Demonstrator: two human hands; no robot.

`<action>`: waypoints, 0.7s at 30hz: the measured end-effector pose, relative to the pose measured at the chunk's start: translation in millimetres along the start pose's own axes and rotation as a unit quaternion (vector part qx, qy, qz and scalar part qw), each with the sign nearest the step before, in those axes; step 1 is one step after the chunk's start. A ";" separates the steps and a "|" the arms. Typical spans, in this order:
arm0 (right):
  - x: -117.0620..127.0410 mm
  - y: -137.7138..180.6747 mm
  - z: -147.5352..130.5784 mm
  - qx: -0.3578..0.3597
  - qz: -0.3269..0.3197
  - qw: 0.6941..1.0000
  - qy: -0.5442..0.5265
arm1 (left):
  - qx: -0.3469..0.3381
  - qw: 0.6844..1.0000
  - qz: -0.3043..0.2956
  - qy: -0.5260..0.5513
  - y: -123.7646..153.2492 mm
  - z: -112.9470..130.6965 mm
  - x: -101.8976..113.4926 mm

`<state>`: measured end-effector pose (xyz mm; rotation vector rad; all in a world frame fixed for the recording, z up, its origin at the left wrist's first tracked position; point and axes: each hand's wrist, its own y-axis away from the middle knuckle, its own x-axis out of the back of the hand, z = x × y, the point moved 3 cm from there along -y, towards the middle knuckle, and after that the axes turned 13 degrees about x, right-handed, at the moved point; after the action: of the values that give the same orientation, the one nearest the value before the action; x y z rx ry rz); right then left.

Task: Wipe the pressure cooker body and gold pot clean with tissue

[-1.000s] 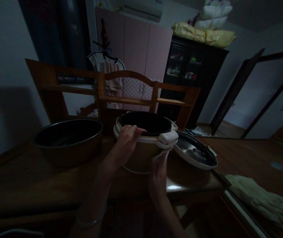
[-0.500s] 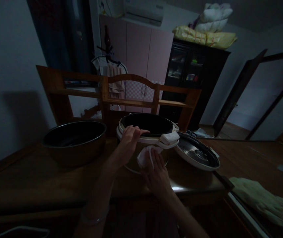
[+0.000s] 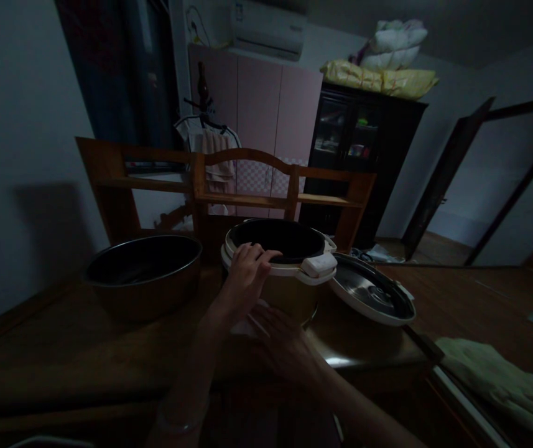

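Observation:
A gold rice cooker (image 3: 294, 292) stands open on the wooden table (image 3: 74, 361), its dark inner pot visible. My left hand (image 3: 246, 274) rests on the cooker's near left rim, fingers curled over the edge. My right hand (image 3: 278, 345) presses a white cloth (image 3: 246, 326) against the cooker's lower front, near its base. The cooker's hinged lid (image 3: 372, 291) lies flipped back to the right, shiny inner side up.
A large dark metal bowl (image 3: 142, 274) sits left of the cooker. A wooden shelf rack (image 3: 229, 186) stands behind. A pale green cloth (image 3: 504, 379) lies at lower right. Beyond are a pink wardrobe (image 3: 266, 118) and a dark cabinet (image 3: 359, 149).
My right hand has slid the white cloth down and leftwards across the cooker's front, from under the latch to near the base. My left hand stayed on the rim.

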<state>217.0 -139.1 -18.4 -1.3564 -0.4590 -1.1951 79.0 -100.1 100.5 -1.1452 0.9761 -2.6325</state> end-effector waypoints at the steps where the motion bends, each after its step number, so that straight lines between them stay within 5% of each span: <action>1: -1.5 4.7 -1.2 0.006 -0.013 1.000 -0.009 | -0.006 1.000 0.004 0.000 0.6 -0.2 0.1; 12: 21.1 64.6 3.7 -0.014 -0.085 0.996 0.034 | -0.040 0.993 0.102 -0.037 2.8 -3.4 -12.0; 21: 49.9 92.0 46.5 -0.173 0.042 0.977 0.116 | -0.044 0.984 0.169 -0.027 0.8 -4.9 -19.8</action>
<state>331.2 -135.9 -10.9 -1.4887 -0.0257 -1.3864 89.5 -91.6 85.3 -0.9625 1.1692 -2.3006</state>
